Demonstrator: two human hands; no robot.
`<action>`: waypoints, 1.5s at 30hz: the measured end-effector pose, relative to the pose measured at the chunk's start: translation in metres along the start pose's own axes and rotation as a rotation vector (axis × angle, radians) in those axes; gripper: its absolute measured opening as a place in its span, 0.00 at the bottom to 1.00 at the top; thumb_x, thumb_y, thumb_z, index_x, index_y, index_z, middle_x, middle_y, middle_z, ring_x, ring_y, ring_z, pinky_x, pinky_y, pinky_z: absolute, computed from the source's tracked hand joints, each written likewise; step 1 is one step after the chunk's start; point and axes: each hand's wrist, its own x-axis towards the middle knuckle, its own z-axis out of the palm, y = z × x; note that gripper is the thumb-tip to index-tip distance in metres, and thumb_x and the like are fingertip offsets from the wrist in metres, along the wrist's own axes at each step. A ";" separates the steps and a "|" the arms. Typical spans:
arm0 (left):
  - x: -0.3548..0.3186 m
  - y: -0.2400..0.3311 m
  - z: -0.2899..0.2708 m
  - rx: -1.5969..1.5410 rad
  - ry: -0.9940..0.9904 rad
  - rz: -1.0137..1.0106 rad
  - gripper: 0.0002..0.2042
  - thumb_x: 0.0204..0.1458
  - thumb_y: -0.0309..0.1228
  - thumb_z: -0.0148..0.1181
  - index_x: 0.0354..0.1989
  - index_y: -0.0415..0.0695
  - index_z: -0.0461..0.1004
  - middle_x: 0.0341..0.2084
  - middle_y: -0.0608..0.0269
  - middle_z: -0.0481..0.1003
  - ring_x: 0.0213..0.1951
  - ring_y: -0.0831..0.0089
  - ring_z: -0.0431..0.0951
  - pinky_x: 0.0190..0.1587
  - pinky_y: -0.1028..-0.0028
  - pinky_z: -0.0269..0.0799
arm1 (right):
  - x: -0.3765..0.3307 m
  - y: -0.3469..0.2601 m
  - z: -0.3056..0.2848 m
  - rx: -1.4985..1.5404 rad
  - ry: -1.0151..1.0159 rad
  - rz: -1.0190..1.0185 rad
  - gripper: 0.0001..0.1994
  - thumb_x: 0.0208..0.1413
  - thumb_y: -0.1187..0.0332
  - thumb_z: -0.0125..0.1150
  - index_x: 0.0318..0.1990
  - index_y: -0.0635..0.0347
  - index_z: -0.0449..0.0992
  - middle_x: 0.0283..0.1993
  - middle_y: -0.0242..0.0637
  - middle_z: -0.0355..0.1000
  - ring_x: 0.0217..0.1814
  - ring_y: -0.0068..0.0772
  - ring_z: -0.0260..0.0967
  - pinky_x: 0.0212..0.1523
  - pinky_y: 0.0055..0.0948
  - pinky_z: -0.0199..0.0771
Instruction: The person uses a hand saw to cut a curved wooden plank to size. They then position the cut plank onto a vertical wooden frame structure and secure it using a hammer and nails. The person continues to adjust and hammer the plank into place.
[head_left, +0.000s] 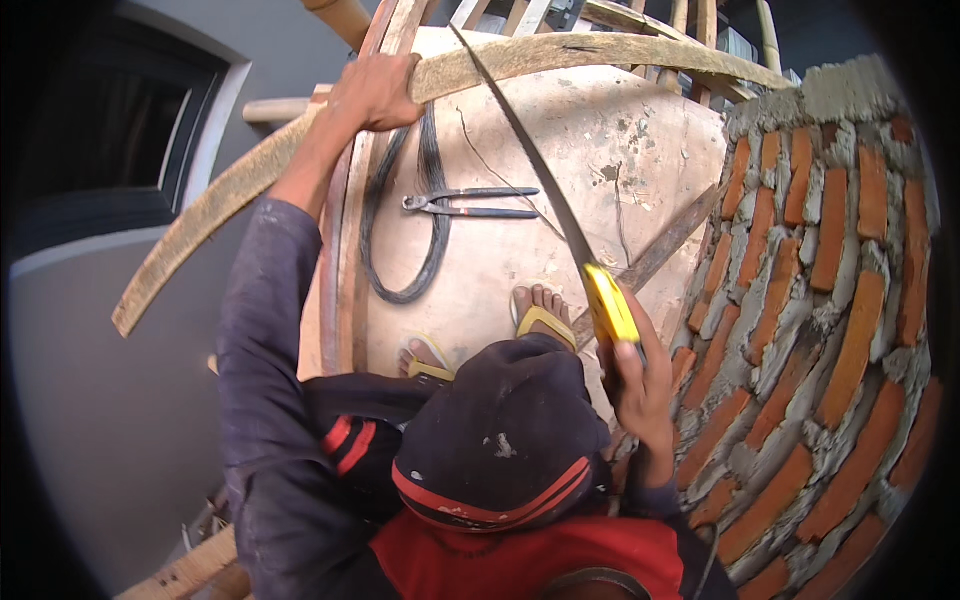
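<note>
My left hand point(375, 92) is closed round a long rough wooden board point(560, 58), which appears curved and runs from the lower left across to the upper right. The handsaw's yellow handle point(610, 303) is wrapped by my right hand point(642, 385), over to the right. Its dark blade point(528, 142) points up and to the left, and its tip overlaps the board in view, to the right of my left hand. I cannot tell whether the blade touches the wood. Below the board lie pincers point(475, 202) with dark grips, beside a looped bundle of dark wire point(432, 262).
My sandalled feet stand on a stained plywood sheet point(650, 130). A rough brick wall point(800, 330) rises along the right. At left is a grey wall point(110, 400) with a dark window point(110, 120). Long timbers point(345, 250) edge the sheet, and more poles and planks cluster at the top.
</note>
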 end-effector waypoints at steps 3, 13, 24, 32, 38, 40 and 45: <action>0.000 0.016 -0.001 -0.034 -0.033 0.026 0.29 0.33 0.36 0.61 0.48 0.38 0.72 0.33 0.36 0.76 0.39 0.42 0.76 0.45 0.54 0.72 | -0.002 0.015 0.006 -0.042 0.086 -0.167 0.23 0.64 0.63 0.43 0.64 0.63 0.61 0.39 0.43 0.75 0.31 0.28 0.69 0.38 0.29 0.70; -0.012 0.011 0.013 -0.056 -0.124 0.034 0.26 0.33 0.36 0.60 0.44 0.33 0.72 0.31 0.35 0.76 0.38 0.43 0.76 0.43 0.55 0.72 | 0.120 -0.024 0.044 -0.055 -0.038 -0.124 0.22 0.63 0.65 0.47 0.64 0.57 0.61 0.33 0.56 0.73 0.33 0.44 0.74 0.38 0.36 0.71; -0.010 0.019 0.020 -0.072 -0.066 0.035 0.28 0.34 0.35 0.60 0.48 0.35 0.71 0.34 0.36 0.76 0.38 0.43 0.77 0.44 0.55 0.72 | 0.115 0.024 0.060 0.058 0.084 -0.184 0.22 0.63 0.66 0.47 0.64 0.55 0.61 0.24 0.47 0.70 0.23 0.31 0.63 0.28 0.33 0.65; 0.006 -0.005 0.014 -0.058 -0.071 -0.036 0.29 0.34 0.36 0.61 0.50 0.37 0.72 0.33 0.38 0.76 0.39 0.43 0.77 0.44 0.54 0.72 | 0.059 0.003 0.022 -0.048 -0.020 -0.131 0.23 0.62 0.68 0.46 0.65 0.57 0.61 0.45 0.58 0.74 0.45 0.52 0.75 0.48 0.35 0.70; 0.004 0.003 0.006 -0.061 -0.034 0.019 0.26 0.36 0.36 0.60 0.47 0.38 0.73 0.32 0.37 0.76 0.38 0.43 0.77 0.43 0.54 0.72 | 0.010 -0.010 0.011 0.043 -0.039 0.065 0.23 0.62 0.67 0.46 0.65 0.57 0.59 0.53 0.59 0.70 0.56 0.47 0.70 0.55 0.34 0.67; 0.003 0.011 0.020 -0.110 -0.077 0.038 0.26 0.36 0.36 0.60 0.46 0.36 0.73 0.32 0.36 0.76 0.38 0.43 0.77 0.44 0.54 0.72 | 0.076 0.007 0.043 0.062 0.024 -0.053 0.23 0.62 0.66 0.46 0.65 0.57 0.59 0.43 0.60 0.71 0.42 0.47 0.72 0.44 0.37 0.68; -0.013 0.013 0.016 -0.096 -0.048 0.034 0.27 0.34 0.34 0.60 0.46 0.33 0.72 0.31 0.35 0.76 0.38 0.42 0.77 0.45 0.57 0.72 | 0.152 -0.008 0.073 -0.031 0.054 -0.192 0.22 0.63 0.64 0.47 0.64 0.52 0.59 0.20 0.57 0.66 0.25 0.60 0.67 0.30 0.46 0.65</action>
